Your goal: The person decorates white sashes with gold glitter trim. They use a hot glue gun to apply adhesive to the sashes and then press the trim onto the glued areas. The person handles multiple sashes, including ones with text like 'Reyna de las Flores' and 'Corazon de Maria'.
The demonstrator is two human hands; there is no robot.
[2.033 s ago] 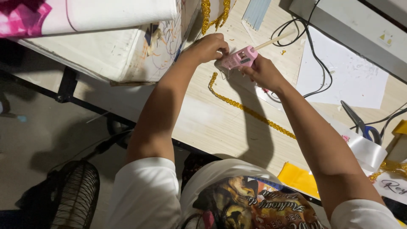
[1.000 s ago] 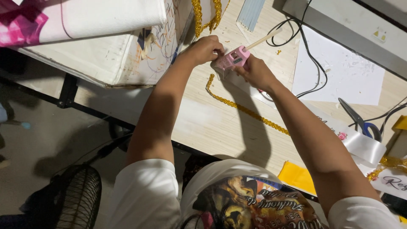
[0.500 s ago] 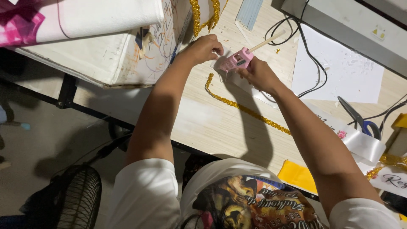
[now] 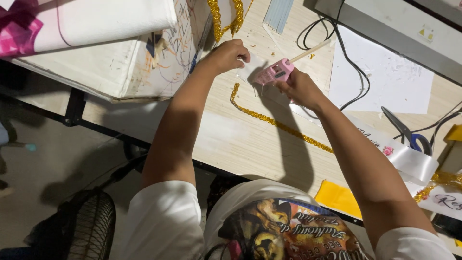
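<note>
My right hand (image 4: 301, 89) grips a pink glue gun (image 4: 274, 73) with a pale glue stick poking out its back, the nozzle aimed left at a white ribbon end (image 4: 250, 65). My left hand (image 4: 228, 55) presses its fingers on that white ribbon end on the wooden table (image 4: 240, 139). A gold sequin trim (image 4: 276, 123) runs from just below the gun diagonally right along the table. The white satin ribbon (image 4: 409, 161) continues to the right under my right forearm.
Black-handled scissors (image 4: 406, 132) lie at the right by a white paper sheet (image 4: 385, 77). Black cables (image 4: 346, 53) loop behind the gun. A large white box (image 4: 96, 62) sits left, more gold trim (image 4: 224, 17) above. A yellow sheet (image 4: 339, 197) and a floor fan (image 4: 86, 226) lie below.
Both hands with the glue gun stay at nearly the same spot on the ribbon end; the gun has tipped slightly and the view shifted a little.
</note>
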